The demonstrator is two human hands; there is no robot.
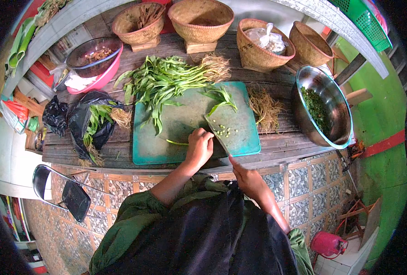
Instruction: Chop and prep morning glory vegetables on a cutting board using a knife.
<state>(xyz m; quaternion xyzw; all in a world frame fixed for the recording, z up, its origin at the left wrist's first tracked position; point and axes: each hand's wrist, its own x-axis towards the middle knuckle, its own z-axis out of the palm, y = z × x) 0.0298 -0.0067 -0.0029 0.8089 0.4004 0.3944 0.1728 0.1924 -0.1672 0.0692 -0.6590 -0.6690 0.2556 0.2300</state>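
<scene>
My left hand [200, 146] is closed over a thin green stem [177, 142] on the teal-edged cutting board [169, 151]. My right hand [249, 178] grips the handle of a knife [218, 137], whose blade rests at the board beside my left knuckles. Small cut stem pieces [225, 131] lie just right of the blade. Beyond the knife tip are loose leaves [222, 99]. A heap of leafy greens [165, 77], probably water spinach, covers the board's far left part, with its pale roots [216, 67] pointing right.
Trimmed roots [265, 108] lie right of the board, near a steel bowl [339, 113] with chopped greens [313, 110]. On the left is a black plastic bag [78, 118] with more greens. Several woven baskets [201, 15] line the back. A pink basin [103, 80] supports a dark bowl [93, 56].
</scene>
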